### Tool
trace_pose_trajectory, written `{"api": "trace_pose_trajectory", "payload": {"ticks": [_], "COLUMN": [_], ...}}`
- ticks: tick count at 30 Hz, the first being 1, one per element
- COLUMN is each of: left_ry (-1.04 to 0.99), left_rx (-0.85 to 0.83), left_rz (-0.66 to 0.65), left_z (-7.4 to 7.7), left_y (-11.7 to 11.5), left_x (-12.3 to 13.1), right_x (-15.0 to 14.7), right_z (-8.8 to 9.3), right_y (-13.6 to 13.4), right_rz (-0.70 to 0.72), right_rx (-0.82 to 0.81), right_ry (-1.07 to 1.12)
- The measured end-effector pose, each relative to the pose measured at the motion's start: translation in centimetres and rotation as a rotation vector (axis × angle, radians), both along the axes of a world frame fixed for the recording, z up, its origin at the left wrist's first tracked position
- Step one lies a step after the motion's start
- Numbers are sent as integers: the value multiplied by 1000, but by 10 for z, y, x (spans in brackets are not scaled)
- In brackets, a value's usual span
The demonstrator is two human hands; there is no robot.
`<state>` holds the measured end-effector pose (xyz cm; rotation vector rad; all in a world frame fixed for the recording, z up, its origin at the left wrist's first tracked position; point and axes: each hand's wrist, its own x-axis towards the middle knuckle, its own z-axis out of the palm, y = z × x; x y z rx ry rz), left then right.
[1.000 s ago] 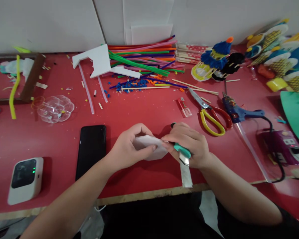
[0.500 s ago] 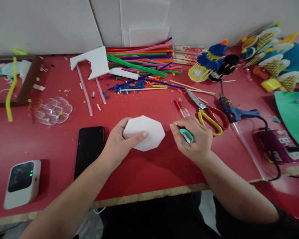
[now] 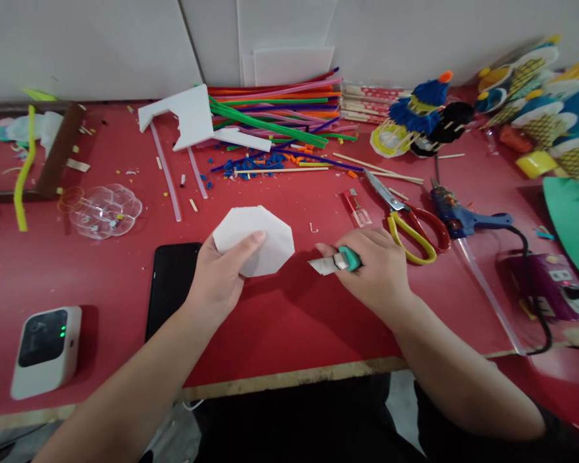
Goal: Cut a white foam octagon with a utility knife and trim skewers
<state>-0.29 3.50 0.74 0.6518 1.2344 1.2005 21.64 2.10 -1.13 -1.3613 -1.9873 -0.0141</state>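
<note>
A white octagon-shaped foam board piece [image 3: 270, 247] is gripped in my left hand [image 3: 219, 270], the thumb lying across its face and the fingers hidden beneath. My right hand [image 3: 379, 270] is closed round a green utility knife [image 3: 349, 258]. The knife's blade [image 3: 324, 264] points left toward the board's right edge, with a gap between them. A small white scrap [image 3: 313, 227] lies on the red table [image 3: 289, 328] just beyond the two hands.
Scissors [image 3: 408, 222], a glue gun [image 3: 463, 215] with its cord and a small red-and-clear bottle [image 3: 357, 207] lie to the right. A phone [image 3: 171, 286] is under my left forearm. Pipe cleaners [image 3: 275, 116] and cut white foam [image 3: 195, 119] lie at the back.
My left hand has shifted left with the foam board. My right hand has turned, so the knife blade now points left. A small white scrap now shows on the table.
</note>
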Motion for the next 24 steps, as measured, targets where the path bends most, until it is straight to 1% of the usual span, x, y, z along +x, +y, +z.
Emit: {"api": "trace_pose_trajectory", "payload": {"ticks": [4, 7, 9, 12, 16, 19, 22, 24], "left_ry": [-15, -29, -30, -49, -86, -122, -176, -178], "left_rx": [-48, -33, -9, 0, 4, -4, -20, -32], "left_rz": [-77, -146, -169, -206, -335, -411, -429, -424], "left_z": [2, 1, 0, 0, 2, 3, 5, 6], "left_y": [-2, -5, -5, -6, -7, -8, -9, -8], "left_x": [1, 1, 1, -1, -3, -4, -3, -3], "right_x": [-1, -1, -3, -6, -7, -8, -8, -8], "right_z": [8, 12, 13, 13, 11, 9, 8, 8], "right_y": [-5, -10, -11, -11, -9, -10, -11, -12], "right_rz": [139, 235, 253, 277, 307, 314, 342, 345], "right_rx": [-45, -112, -147, -106, -30, -14, 2, 14], "right_ry": [71, 131, 157, 160, 208, 227, 234, 240]}}
